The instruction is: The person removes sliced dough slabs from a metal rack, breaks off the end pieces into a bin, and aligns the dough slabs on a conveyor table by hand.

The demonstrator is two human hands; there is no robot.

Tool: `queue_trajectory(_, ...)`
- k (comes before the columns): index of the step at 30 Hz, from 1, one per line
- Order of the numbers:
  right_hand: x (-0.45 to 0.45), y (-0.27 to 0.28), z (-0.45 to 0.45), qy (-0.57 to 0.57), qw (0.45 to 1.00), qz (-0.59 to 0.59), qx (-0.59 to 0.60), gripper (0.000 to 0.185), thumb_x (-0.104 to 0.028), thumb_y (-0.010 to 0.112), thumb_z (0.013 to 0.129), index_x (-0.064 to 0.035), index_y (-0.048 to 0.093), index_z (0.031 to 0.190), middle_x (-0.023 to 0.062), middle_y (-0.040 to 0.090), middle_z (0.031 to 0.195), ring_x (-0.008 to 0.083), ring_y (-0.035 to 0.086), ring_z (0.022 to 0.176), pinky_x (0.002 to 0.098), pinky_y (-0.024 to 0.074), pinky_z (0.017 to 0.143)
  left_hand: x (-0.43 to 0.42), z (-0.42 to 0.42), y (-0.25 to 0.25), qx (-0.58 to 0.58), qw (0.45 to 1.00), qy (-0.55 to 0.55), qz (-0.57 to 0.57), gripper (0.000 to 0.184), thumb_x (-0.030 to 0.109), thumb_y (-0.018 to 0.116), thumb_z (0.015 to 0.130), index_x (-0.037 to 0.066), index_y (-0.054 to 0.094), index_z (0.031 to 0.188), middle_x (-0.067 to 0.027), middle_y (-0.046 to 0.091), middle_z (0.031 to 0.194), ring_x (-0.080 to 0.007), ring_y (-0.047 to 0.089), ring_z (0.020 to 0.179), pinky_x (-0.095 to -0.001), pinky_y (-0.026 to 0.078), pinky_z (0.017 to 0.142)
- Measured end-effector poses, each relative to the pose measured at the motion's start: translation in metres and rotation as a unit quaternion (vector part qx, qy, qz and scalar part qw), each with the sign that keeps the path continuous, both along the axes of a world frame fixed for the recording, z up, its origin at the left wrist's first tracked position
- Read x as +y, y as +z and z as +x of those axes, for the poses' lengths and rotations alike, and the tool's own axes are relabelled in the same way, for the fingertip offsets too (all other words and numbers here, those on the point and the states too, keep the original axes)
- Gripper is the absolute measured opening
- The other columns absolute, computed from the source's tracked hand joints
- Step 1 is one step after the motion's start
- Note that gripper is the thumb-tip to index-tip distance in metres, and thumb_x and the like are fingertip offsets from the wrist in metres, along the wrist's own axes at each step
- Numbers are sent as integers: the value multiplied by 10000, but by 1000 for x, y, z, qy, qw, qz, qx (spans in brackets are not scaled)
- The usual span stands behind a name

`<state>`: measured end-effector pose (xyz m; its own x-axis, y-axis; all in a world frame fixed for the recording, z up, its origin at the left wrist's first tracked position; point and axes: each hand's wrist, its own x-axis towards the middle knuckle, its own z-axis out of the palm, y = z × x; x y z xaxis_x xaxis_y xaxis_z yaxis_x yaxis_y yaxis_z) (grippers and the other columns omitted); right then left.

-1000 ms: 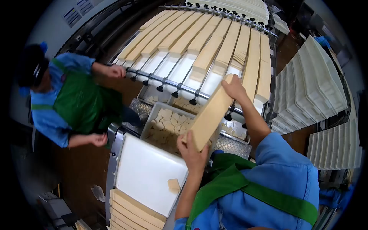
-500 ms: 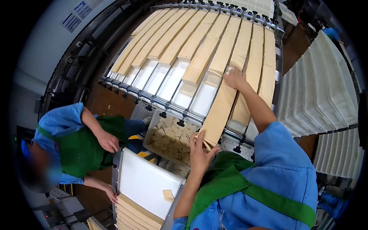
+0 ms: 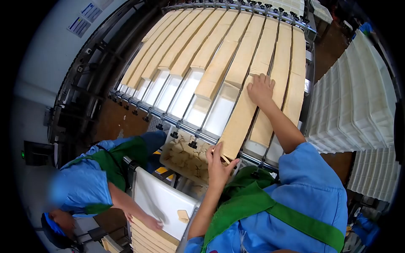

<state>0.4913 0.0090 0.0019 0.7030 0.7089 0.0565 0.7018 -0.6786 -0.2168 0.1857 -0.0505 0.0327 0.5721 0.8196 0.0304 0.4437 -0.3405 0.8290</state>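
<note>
My left hand [image 3: 218, 168] is at the near end of a long pale-yellow slab [image 3: 239, 122], which looks like stacked dough sheets. Its fingers and thumb are closed around a thin loose strip [image 3: 226, 160] at that end. At the slab's far end, my right hand [image 3: 261, 90] rests with bent fingers gripping over the top edge. The slab lies lengthwise in a lane between thin metal rods and extends past the front bar [image 3: 168, 117]. Right beside it is another long slab [image 3: 262, 126]. What lies under both hands is hidden.
Several similar slabs [image 3: 211, 42] fill the lanes. A bin [image 3: 171, 162] of scraps stands below the front bar. Left, a co-worker's hand [image 3: 149, 221] is over layered slabs [image 3: 154, 240] on a white table [image 3: 160, 202]. Stacked white trays [image 3: 350, 92] stand at right.
The co-worker has bent forward and reached an arm across the layered slabs on the white table. My hands keep about the same places on the slab. The view has shifted slightly.
</note>
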Motion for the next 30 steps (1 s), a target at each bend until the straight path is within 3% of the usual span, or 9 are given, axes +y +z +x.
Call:
queue_trajectory(6,0,-43,-13,-34,979,142,-141,612,-310,441,885,-25,304,1409,221,318,1409,367,225,1358,549,122,1097,20,33,-11,22,998,-53,-7,775,173,817,699,93,406,1351,-182,308,1340,-331,470,1136,-383,445,927)
queue_trajectory(9,-25,-3,-65,166,963,210,27,569,-200,518,839,-13,344,1347,206,364,1387,377,290,1325,533,222,1036,23,31,-16,27,997,-64,-36,735,153,783,741,86,392,1360,-192,270,1376,-347,426,1200,-384,416,967)
queue_trajectory(12,-59,25,-114,377,862,247,233,451,-125,558,786,-21,447,1211,187,444,1319,363,360,1284,512,291,961,21,9,-34,-96,994,-49,-35,585,46,630,825,33,384,1355,-193,313,1371,-344,376,1250,-365,342,1036)
queue_trajectory(14,-70,33,-134,509,836,169,113,329,-116,561,786,-63,575,1110,156,459,1344,342,380,1286,529,275,985,20,-9,-39,-122,992,11,18,532,-5,545,805,35,412,1319,-183,405,1308,-338,390,1245,-369,321,1048)
queue_trajectory(18,-78,-1,-143,453,887,92,-9,240,-178,656,764,-149,686,1001,105,343,1481,326,298,1367,573,190,1040,10,-47,-41,-166,971,157,-65,529,3,515,801,78,418,1315,-177,415,1308,-322,398,1244,-375,316,1055)
queue_trajectory(21,-78,-4,-145,431,895,110,-30,227,-119,675,769,-183,685,987,116,337,1483,293,299,1375,577,173,1052,0,-72,-47,-132,961,242,-3,576,-29,557,768,70,411,1316,-215,318,1336,-390,329,1268,-380,272,1080)
queue_trajectory(24,-75,-18,-142,357,918,109,-131,174,-223,623,852,-259,698,1005,52,315,1501,296,289,1368,609,200,1024,-14,-103,-55,-129,946,295,43,523,1,575,810,81,424,1304,-165,340,1309,-321,416,1201,-361,372,1003)
queue_trajectory(27,-65,-24,-151,283,953,-20,-109,189,-216,588,863,-267,701,1005,1,296,1512,297,278,1376,627,215,1008,-32,-135,-44,-214,917,325,-83,413,2,556,842,59,465,1241,-131,393,1229,-236,502,1052,-309,452,879)
queue_trajectory(30,-50,-41,-142,296,947,-36,-123,210,-185,549,861,-235,695,1002,15,344,1488,282,293,1372,625,212,1005,-51,-180,-61,-215,883,416,25,269,19,530,880,36,519,1148,-103,448,1156,-169,546,900,-265,480,762)
